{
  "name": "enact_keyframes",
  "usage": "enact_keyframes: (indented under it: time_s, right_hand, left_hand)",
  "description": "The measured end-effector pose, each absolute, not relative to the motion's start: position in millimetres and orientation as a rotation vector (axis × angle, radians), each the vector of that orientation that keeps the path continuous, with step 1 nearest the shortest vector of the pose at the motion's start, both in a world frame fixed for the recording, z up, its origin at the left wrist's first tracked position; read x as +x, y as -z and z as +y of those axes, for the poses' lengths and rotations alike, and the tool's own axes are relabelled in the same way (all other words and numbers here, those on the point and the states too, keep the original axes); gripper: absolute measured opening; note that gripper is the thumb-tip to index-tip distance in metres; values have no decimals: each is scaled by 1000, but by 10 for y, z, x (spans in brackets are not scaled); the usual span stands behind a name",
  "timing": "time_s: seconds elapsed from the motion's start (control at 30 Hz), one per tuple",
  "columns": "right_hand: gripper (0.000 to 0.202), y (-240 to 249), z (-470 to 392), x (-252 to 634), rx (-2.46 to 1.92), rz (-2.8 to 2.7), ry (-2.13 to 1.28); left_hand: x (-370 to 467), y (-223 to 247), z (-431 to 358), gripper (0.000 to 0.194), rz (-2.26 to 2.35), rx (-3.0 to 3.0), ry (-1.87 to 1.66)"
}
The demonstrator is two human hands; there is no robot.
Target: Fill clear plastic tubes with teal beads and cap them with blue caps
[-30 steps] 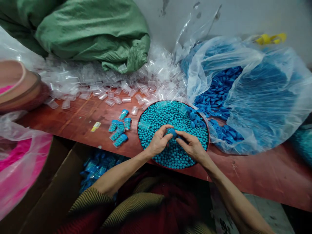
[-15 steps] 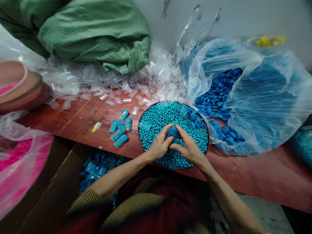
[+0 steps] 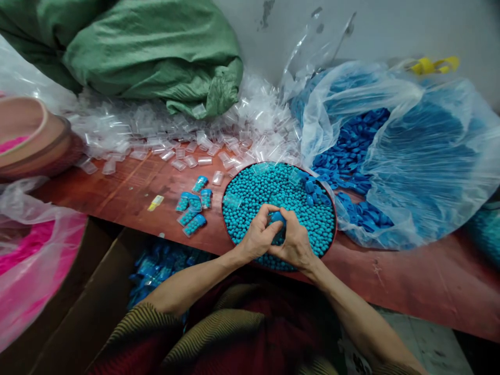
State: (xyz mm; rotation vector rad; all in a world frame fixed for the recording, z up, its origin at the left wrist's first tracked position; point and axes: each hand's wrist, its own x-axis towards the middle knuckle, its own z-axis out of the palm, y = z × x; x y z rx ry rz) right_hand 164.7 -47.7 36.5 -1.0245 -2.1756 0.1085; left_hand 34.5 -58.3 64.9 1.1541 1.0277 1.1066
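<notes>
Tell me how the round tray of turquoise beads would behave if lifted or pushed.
The round tray should hold its shape, as its outline shows an even curve. It may feel heavy, with turquoise beads spread from side to side. Tilted, it would probably spill: the beads look round and loose, and some lie right at its edge.

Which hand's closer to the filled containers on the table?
Left. The left hand is right of the filled containers, over the turquoise balls; the right hand is farther right, past the blue piece both hold.
</notes>
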Motion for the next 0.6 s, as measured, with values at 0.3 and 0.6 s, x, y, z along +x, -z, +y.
enact_keyframes:
  time_s: [0.3, 0.6]
  right_hand:
    - [81, -348, -629, 1495, -1180, -2354, -155]
    - [28, -507, -96, 2068, -1526, -2134, -196]
  left_hand:
    - [216, -448, -614, 18, 1248, 1411, -1070]
    - [-939, -518, -558, 34, 2066, 1705, -1017]
